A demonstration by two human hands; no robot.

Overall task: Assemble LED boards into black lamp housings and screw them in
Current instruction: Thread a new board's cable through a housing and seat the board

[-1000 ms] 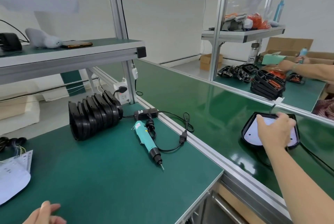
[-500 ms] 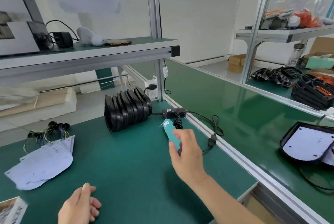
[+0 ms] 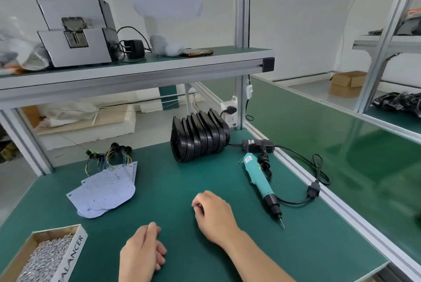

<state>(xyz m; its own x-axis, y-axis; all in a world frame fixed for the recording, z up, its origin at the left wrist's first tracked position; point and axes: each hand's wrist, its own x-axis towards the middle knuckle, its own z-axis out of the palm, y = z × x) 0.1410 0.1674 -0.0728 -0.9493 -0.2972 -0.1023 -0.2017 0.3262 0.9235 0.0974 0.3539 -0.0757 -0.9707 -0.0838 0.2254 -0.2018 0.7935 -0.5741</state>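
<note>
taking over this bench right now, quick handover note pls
Left hand: rests on the green mat, holds nothing.
Right hand: loosely curled on the mat, empty.
Black lamp housings stacked at the back; LED boards piled left; electric screwdriver lies right; screw box near left.
Done: no board seated in any housing in view.
Left: seat a board, screw it in.
</note>
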